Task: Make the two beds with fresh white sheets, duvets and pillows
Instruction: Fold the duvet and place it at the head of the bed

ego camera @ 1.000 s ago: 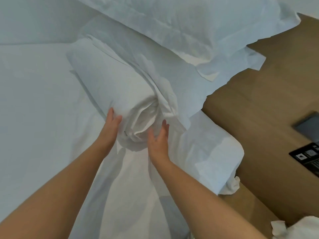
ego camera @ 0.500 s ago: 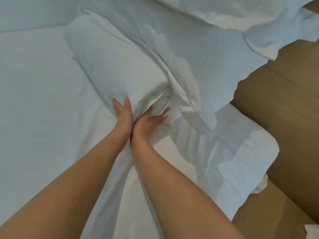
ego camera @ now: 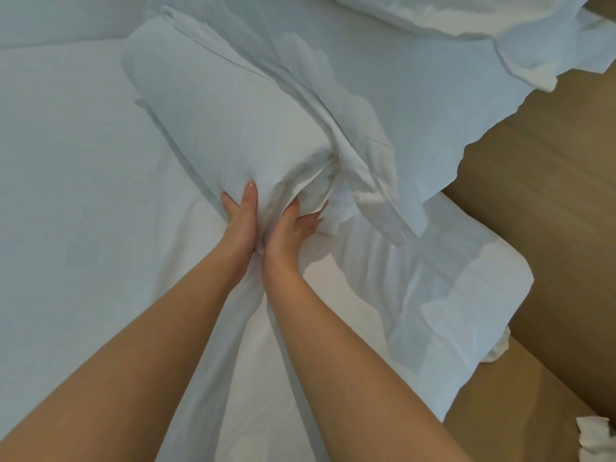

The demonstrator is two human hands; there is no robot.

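Note:
A white pillow (ego camera: 226, 128) in its case lies diagonally on the bed sheet (ego camera: 66, 195), its open end toward me. My left hand (ego camera: 241, 218) presses flat against that end, fingers together. Beside it, wrist to wrist, my right hand (ego camera: 293, 225) pushes bunched case fabric into the opening with its fingers partly buried. The loose flap of the case (ego camera: 383, 211) trails to the right. A second pillow (ego camera: 416, 78) lies behind, and a third (ego camera: 466, 15) sits on top of it at the upper right.
The bed's corner (ego camera: 483, 295) ends at the right, where wooden floor (ego camera: 550, 195) begins. A crumpled piece of white cloth (ego camera: 596, 438) lies on the floor at the bottom right.
My hands came together from either side of the pillow's open end and now press into it, side by side. The view shifted left, so the dark items on the floor left the frame.

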